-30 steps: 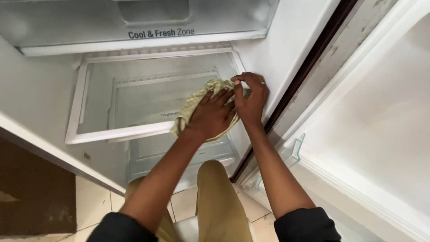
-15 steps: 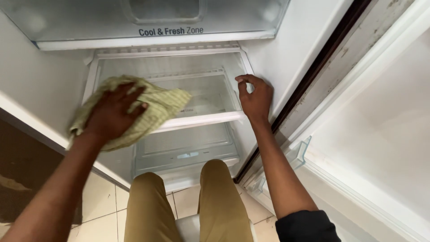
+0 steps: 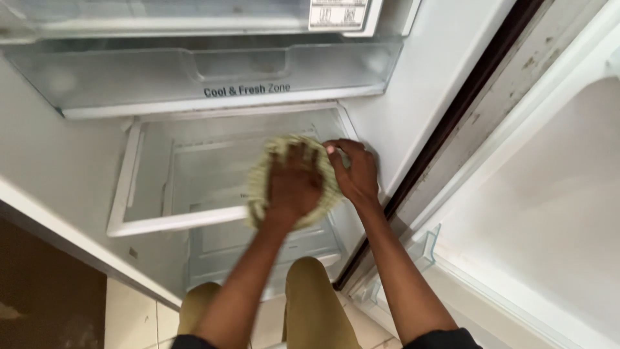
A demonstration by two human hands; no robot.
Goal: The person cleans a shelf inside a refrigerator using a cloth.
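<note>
Two bare hands are at work inside an open fridge, both over the glass shelf [image 3: 161, 194] with its white frame. Going from the left, that shelf's left edge and front rail are bare, and through the glass a lower drawer [image 3: 258, 249] shows faintly beneath it. Above the shelf hangs a clear plastic drawer [image 3: 194, 77] that spans the fridge's width.

Toward the shelf's right half lies a pale green cloth [image 3: 258, 187], bunched into a rough round and blurred. The left hand [image 3: 294, 184] lies flat on top of it, palm down, fingers a little apart and pressing the cloth against the glass; the cloth shows around the hand on the left, at the top and at the lower right. It sits near the shelf's right front corner, its lower edge reaching the white front rail.

Just beside it, the right hand [image 3: 355, 171] rests at the shelf's right edge, against the fridge's white inner wall [image 3: 413, 97]. Its fingers are bent and held close together, the fingertips touching the cloth's upper right edge; I cannot tell whether they pinch it.

Further right runs the dark door seal [image 3: 452, 123], then the open white door [image 3: 555, 194]. Below, the person's knees in tan trousers [image 3: 310, 297] show over the tiled floor [image 3: 129, 317].
</note>
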